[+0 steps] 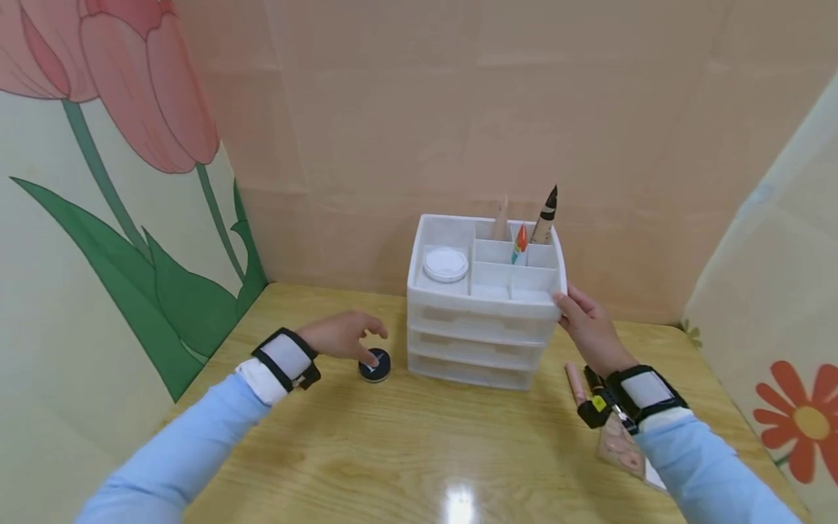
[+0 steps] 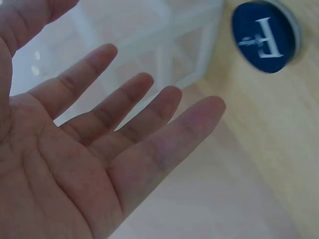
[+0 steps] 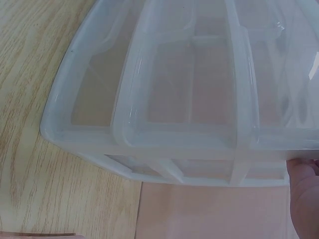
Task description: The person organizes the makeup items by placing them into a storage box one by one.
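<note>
A white plastic drawer organizer (image 1: 474, 349) with several clear-fronted drawers stands on the table. My right hand (image 1: 592, 335) grips its upper right corner, thumb at the front rim and fingers along the side; the right wrist view catches part of that hand (image 3: 305, 196) at the frame's edge. To the organizer's left lies a small round container with a dark blue lid (image 1: 375, 366) bearing a white letter. Over it hovers my left hand (image 1: 340, 335), fingers spread and loosely bent. In the left wrist view the lid (image 2: 264, 37) is apart from the fingers.
A round white container (image 1: 446, 264) sits in the organizer's top left compartment. Upright tubes, including a black-tipped one (image 1: 545, 218) and a colourful one (image 1: 520, 244), stand in other compartments. A pink tube (image 1: 575, 383) and a pinkish flat case (image 1: 620, 444) lie by my right forearm.
</note>
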{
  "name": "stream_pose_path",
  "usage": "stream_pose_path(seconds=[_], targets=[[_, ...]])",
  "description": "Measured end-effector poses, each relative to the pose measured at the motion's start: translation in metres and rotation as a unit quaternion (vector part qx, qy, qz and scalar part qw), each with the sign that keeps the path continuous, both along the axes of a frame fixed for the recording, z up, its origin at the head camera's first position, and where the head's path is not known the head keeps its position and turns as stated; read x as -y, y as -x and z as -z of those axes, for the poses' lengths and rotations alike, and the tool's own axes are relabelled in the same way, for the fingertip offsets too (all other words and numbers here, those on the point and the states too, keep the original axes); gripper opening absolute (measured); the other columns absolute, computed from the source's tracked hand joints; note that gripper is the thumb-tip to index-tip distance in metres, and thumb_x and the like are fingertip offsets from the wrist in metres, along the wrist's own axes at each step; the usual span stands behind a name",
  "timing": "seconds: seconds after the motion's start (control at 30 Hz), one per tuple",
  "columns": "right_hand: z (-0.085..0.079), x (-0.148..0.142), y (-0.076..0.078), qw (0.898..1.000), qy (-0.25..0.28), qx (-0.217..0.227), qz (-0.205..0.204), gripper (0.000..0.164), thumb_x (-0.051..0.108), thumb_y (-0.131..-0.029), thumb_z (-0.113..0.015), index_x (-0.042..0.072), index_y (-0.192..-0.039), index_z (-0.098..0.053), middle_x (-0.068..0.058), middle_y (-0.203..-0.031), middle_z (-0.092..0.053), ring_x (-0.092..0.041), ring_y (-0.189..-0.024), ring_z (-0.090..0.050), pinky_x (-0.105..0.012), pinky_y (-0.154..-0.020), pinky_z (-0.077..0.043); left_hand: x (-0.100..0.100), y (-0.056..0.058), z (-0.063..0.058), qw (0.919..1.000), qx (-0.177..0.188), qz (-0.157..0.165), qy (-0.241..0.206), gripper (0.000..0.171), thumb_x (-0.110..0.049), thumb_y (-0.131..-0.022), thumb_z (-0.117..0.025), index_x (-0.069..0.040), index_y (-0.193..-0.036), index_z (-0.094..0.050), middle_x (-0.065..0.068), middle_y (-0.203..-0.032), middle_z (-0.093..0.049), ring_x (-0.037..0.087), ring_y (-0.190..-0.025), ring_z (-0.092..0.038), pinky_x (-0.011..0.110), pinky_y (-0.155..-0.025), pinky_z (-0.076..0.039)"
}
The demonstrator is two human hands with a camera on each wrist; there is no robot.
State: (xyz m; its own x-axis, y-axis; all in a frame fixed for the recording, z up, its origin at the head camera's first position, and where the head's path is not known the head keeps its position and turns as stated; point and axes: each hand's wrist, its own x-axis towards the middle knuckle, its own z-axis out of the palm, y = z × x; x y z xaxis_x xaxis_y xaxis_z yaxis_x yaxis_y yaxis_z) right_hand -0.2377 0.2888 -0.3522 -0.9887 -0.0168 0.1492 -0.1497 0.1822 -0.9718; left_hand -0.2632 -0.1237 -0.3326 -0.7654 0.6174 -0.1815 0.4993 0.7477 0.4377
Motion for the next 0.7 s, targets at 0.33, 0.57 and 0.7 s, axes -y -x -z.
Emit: stream_pose_path(seconds=[0.33,0.57,0.7], targets=[[-0.001,0.000,-0.001,1.000,-0.005,0.006,0.003,0.062,0.046,-0.101,-0.045,0.022,-0.155,-0.023,-0.008,-0.160,-0.018,-0.031,-0.140,-0.027,-0.039,-0.106,-0.031,-0.002,0.013,0.042,0.9993,0.005,-0.035,-0.013,0.048,-0.015,-0.081,-0.080,-0.005,-0.124,-0.062,0.011,-0.128,-0.059,0.031,-0.122,-0.051,0.044,-0.100,-0.042],[-0.001,0.000,-0.002,1.000,-0.007,0.012,0.008,0.064,0.047,-0.100,-0.045,0.022,-0.155,-0.023,-0.008,-0.159,-0.021,-0.030,-0.139,-0.030,-0.036,-0.106,-0.033,-0.002,0.024,0.066,0.9992,-0.007,-0.036,-0.015,0.049,-0.016,-0.081,-0.080,-0.003,-0.125,-0.061,0.013,-0.127,-0.059,0.032,-0.122,-0.052,0.042,-0.100,-0.043],[-0.001,0.000,-0.002,1.000,-0.001,0.007,0.004,0.064,0.046,-0.101,-0.045,0.021,-0.155,-0.023,-0.009,-0.159,-0.020,-0.029,-0.138,-0.030,-0.035,-0.105,-0.033,-0.003,0.029,0.077,0.9985,-0.012,-0.050,-0.020,0.051,-0.016,-0.081,-0.080,-0.002,-0.126,-0.060,0.014,-0.128,-0.058,0.032,-0.121,-0.051,0.042,-0.100,-0.043]])
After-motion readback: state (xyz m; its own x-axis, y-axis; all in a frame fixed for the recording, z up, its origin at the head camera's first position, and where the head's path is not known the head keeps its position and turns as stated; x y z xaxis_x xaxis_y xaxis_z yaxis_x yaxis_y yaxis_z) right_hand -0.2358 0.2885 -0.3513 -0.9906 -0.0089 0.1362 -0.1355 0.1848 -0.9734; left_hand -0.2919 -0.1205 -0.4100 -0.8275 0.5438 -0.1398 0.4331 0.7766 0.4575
